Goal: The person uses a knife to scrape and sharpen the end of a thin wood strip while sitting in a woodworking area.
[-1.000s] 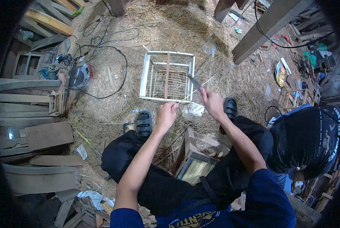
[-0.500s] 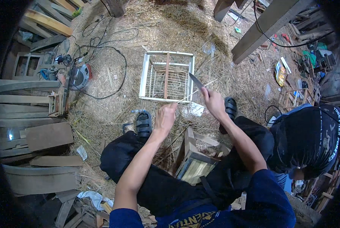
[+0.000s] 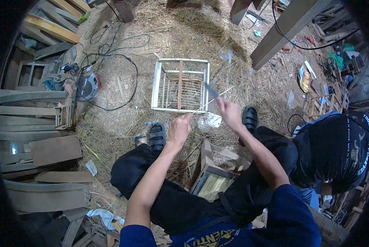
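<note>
My left hand (image 3: 179, 131) is closed around one end of a thin pale wooden stick (image 3: 227, 91), which slants up to the right. My right hand (image 3: 230, 114) grips a knife (image 3: 211, 91), its blade slightly blurred and pointing up and left across the stick. Whether the edge touches the stick, I cannot tell. Just beyond both hands, a small cage-like wooden frame (image 3: 156, 87) with white outer bars, a brown middle bar and several thin rods rests on the ground. Its near right corner is close to the stick.
Between my legs stands a wooden stool-like piece (image 3: 212, 186). A circular saw (image 3: 89, 86) and a looped black cable (image 3: 135, 78) lie to the left, beside stacked boards (image 3: 54, 151). A co-worker in black (image 3: 332, 150) bends at the right, below a slanting post (image 3: 289, 35). Shavings cover the floor.
The knife and my right hand have shifted slightly down and left along the stick. My left hand keeps its hold. The whole view has tilted a little.
</note>
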A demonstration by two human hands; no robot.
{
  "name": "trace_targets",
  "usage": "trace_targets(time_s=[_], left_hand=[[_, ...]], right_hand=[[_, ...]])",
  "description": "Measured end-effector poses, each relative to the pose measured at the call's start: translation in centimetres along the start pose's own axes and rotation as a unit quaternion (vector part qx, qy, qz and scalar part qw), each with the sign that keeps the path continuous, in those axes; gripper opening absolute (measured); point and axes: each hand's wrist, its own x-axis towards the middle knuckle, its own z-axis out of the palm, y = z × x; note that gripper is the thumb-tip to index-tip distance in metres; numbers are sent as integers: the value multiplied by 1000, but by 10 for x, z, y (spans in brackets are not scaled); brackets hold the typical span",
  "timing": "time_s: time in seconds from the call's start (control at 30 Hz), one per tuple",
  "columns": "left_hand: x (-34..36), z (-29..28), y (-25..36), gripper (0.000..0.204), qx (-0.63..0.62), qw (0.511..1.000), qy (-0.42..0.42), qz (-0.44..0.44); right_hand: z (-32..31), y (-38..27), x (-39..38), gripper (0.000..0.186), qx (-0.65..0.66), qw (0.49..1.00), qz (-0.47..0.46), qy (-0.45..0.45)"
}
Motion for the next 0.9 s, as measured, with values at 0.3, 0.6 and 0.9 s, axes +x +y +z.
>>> trace_targets(time_s=[0.3,0.6,0.9], left_hand=[[1,-3,0,22,37,999,-24,6],[-1,-3,3,38,49,998,-15,32],[1,1,3,25,41,999,-21,23]], right_hand=[[-6,-6,3,58,29,998,55,-25],[4,13,12,65,20,999,17,28],[-1,0,3,49,10,1000,23,2]])
